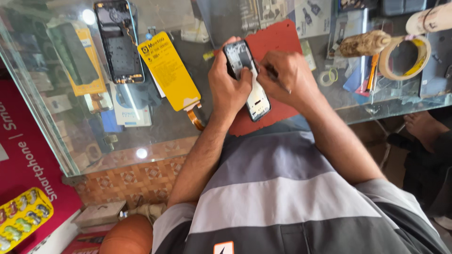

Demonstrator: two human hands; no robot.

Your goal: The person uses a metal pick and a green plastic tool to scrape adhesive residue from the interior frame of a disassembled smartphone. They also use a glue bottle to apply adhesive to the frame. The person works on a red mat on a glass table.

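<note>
Your left hand [229, 87] grips opened phone [247, 80] by its side, above red mat [275, 40] on glass worktop [188, 127]. Phone: dark frame, back off, pale inner plate, black upper section. Your right hand [285, 75] pinches thin dark tool [273, 73] at phone's upper edge.

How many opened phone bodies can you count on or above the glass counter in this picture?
2. One opened phone is held by the left hand over the red mat while the right hand works on it. Another open phone body lies at the counter's far left. Clutter may hide more.
</note>
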